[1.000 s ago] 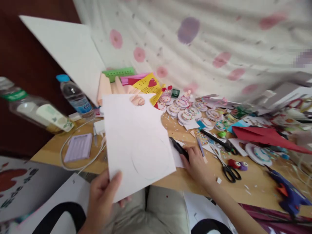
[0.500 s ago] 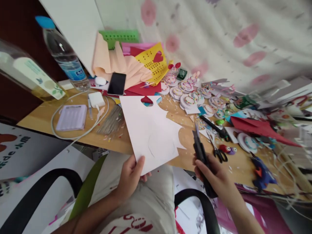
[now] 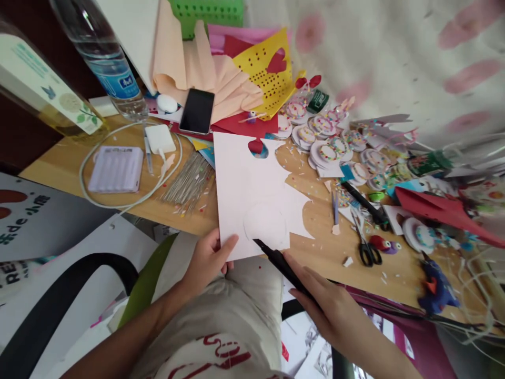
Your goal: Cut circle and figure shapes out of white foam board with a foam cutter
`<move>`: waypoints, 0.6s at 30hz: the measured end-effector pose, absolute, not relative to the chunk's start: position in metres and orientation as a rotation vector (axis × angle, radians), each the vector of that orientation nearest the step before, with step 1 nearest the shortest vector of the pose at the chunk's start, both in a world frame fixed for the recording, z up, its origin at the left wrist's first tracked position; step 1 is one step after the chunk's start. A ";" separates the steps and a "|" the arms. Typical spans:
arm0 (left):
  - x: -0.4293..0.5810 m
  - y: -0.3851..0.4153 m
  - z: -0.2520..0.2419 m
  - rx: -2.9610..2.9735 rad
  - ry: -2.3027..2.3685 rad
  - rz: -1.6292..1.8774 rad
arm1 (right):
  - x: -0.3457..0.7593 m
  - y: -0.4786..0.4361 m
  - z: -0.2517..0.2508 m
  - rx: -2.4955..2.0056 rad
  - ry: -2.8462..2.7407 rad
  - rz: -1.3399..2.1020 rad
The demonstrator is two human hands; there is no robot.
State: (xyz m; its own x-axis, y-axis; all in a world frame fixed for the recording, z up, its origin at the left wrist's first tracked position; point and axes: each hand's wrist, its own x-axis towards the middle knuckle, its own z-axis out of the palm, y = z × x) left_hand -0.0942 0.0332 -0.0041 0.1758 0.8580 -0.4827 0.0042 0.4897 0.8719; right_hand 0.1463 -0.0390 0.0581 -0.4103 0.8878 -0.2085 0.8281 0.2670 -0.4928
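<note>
My left hand (image 3: 208,260) pinches the near corner of a white sheet of paper (image 3: 252,195), thumb on top. A faint circle is drawn near the sheet's lower edge, and bites are cut out of its top and right sides. My right hand (image 3: 323,302) grips a pair of black scissors (image 3: 282,263). Their tips touch the sheet's lower edge, right at the drawn circle. The sheet hangs partly over the wooden table's (image 3: 315,252) near edge, above my lap.
On the table lie a second pair of scissors (image 3: 365,247), a black pen (image 3: 363,202), a blue glue gun (image 3: 436,289), several round decorated discs (image 3: 323,152), red paper (image 3: 445,210), a phone (image 3: 197,110), a lilac box (image 3: 116,168) with a white cable, and a water bottle (image 3: 104,58).
My right hand picked the black scissors up off the table and brought them to the sheet's lower edge. My left hand lowered the sheet toward my lap. The view tilted downward.
</note>
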 end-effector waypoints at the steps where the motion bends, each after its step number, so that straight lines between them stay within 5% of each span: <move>1: -0.096 0.034 -0.002 0.894 1.257 0.714 | 0.146 -0.038 0.058 -1.635 -2.424 0.811; 18: -0.094 0.078 0.005 1.283 1.211 0.603 | 0.136 -0.034 0.065 -1.758 -2.277 0.755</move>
